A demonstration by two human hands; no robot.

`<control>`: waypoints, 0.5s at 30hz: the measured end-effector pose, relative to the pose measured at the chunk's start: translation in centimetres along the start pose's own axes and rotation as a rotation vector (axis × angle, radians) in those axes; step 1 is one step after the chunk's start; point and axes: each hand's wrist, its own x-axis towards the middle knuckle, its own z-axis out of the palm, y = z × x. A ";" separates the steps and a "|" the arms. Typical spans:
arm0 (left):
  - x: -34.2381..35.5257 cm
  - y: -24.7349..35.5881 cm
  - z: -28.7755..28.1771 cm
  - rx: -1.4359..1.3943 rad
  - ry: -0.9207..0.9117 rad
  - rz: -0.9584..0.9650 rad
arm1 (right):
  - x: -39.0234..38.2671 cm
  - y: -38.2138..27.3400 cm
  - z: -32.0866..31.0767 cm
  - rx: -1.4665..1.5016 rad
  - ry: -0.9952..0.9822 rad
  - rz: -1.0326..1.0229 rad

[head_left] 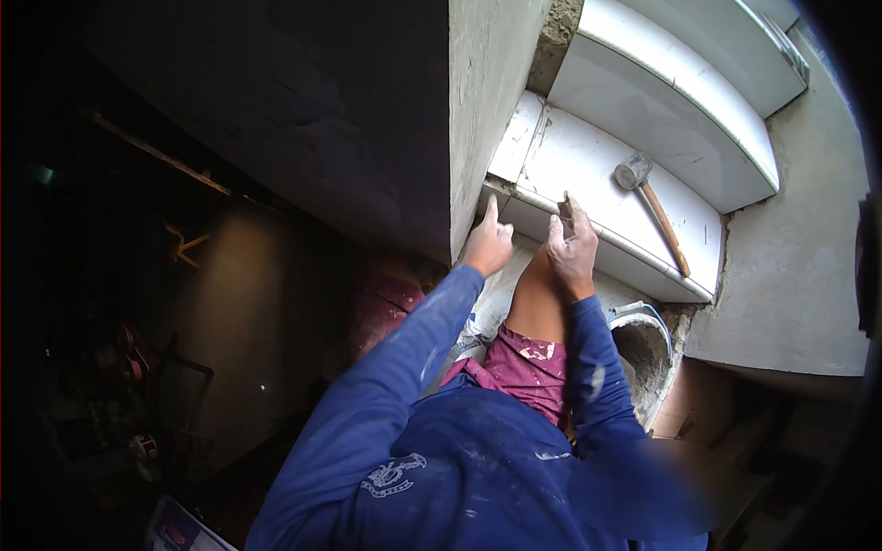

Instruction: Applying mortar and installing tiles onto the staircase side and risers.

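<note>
My left hand [489, 244] points its index finger up at the tiled riser [524, 216] just below the step's edge, its other fingers curled. To its right, my right hand [575, 252] has thumb and fingers apart, fingertips at the edge of the white tiled step [588, 156]. A small brownish patch shows by those fingers; I cannot make out what it is. Pale dust coats both hands. On the step, right of my hands, a mallet [634, 171] with a grey head and wooden handle lies touching neither hand.
A bucket [648, 354] with grey mortar-like residue stands by my right forearm. Another white step [661, 110] rises behind the mallet. A bare grey wall [469, 110] borders the steps on the left, and another wall [781, 275] on the right. The far left is dark.
</note>
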 end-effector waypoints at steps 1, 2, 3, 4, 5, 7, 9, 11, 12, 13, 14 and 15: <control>1.8 -0.3 0.2 0.134 -0.029 -0.076 | 0.1 -1.5 0.0 0.027 0.010 0.041; 2.9 0.0 0.5 0.128 -0.043 -0.077 | 0.1 -1.8 -0.2 0.014 0.011 0.050; 3.6 0.3 0.7 0.262 -0.021 -0.125 | 0.2 -2.0 -0.4 0.006 -0.005 0.052; 4.1 0.4 1.2 0.399 0.001 -0.166 | 0.2 -1.7 -0.5 -0.001 -0.017 0.051; 4.2 0.2 1.3 0.417 -0.032 -0.210 | 0.2 -1.4 -0.7 -0.010 -0.012 0.056; 3.9 -0.1 1.7 0.445 -0.061 -0.199 | -0.1 -1.0 -1.1 -0.078 -0.044 0.009; 3.4 -0.3 2.4 0.456 -0.089 -0.193 | -0.1 -0.9 -1.2 -0.074 -0.039 0.032; 2.7 0.0 3.3 0.454 -0.126 -0.154 | 0.0 -0.8 -1.2 -0.065 -0.035 0.051; 2.2 0.1 3.7 0.452 -0.162 -0.114 | -0.1 -0.5 -1.1 -0.061 -0.032 0.051; 2.0 -0.4 3.8 0.386 -0.116 -0.086 | 0.0 -0.5 -0.8 -0.050 -0.031 0.046; 2.0 -0.9 3.7 0.388 -0.110 -0.090 | 0.1 -0.5 -0.6 -0.044 -0.035 0.043; 2.1 -1.5 3.6 0.366 -0.072 -0.050 | 0.1 -0.5 -0.4 -0.041 -0.032 0.032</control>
